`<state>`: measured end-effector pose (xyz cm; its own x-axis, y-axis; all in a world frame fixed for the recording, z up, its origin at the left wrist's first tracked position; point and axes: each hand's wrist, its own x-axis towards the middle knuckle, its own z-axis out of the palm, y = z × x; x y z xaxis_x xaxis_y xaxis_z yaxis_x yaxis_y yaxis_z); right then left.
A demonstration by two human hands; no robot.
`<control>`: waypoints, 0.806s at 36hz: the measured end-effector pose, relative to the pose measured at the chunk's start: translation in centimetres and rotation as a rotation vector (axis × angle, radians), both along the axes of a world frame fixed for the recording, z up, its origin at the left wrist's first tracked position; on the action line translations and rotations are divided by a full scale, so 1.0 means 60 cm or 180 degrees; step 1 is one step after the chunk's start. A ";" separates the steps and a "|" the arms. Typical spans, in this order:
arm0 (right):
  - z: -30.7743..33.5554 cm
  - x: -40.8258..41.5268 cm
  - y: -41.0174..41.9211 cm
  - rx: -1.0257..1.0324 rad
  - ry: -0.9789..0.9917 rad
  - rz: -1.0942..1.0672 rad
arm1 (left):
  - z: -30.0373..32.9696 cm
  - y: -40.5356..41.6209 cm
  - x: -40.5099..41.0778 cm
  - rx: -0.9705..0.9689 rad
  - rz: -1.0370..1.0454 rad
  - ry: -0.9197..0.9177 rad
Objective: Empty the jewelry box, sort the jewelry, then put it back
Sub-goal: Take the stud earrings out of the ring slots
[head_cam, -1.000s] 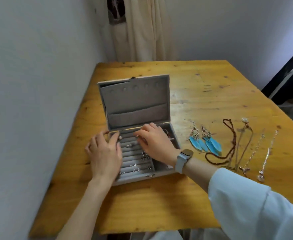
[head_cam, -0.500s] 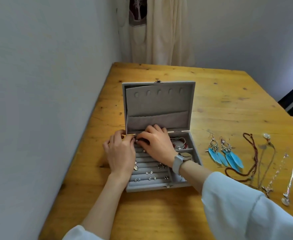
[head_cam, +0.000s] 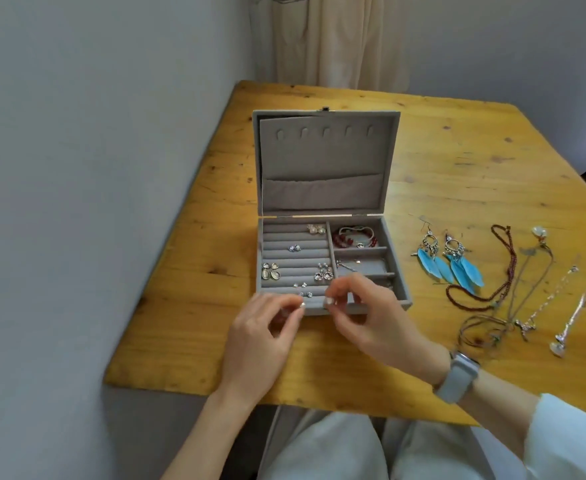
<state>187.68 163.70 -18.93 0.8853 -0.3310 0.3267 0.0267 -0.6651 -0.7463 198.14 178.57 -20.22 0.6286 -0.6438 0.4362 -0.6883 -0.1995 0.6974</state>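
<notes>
A wooden worktop stands against a grey wall, a curtain at its far end. One open jewelry box sits left of two blue feather earrings and several necklaces. The left hand and right hand each pinch something tiny at the box's near edge.

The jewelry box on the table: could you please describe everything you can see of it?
The jewelry box is grey and looks velvet-lined, standing open on the wooden table near its left edge, lid upright with five small hook tabs and a pocket. The base has ridged rows on the left holding small earrings, and compartments on the right; the farthest holds red bead bracelets. The left hand and right hand hover at its front edge, each pinching something tiny.
</notes>
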 end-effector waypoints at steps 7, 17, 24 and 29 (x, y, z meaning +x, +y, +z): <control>-0.052 -0.037 0.027 -0.1315 0.0053 -0.0208 | -0.029 0.011 -0.029 0.0696 0.0148 -0.0405; -0.065 -0.025 0.040 -0.1602 0.0141 -0.0977 | -0.028 0.006 -0.029 0.0959 0.0388 -0.0501; -0.059 -0.031 0.039 -0.1269 0.0178 -0.0709 | -0.030 0.004 -0.031 0.1014 0.0345 -0.0632; -0.053 -0.043 0.033 -0.0851 0.0170 -0.0594 | -0.031 0.004 -0.034 0.0998 0.0412 -0.0818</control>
<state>185.11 165.68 -22.08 0.8356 -0.3979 0.3787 -0.1486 -0.8274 -0.5416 196.10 178.83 -22.07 0.6094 -0.6932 0.3850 -0.7872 -0.4710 0.3981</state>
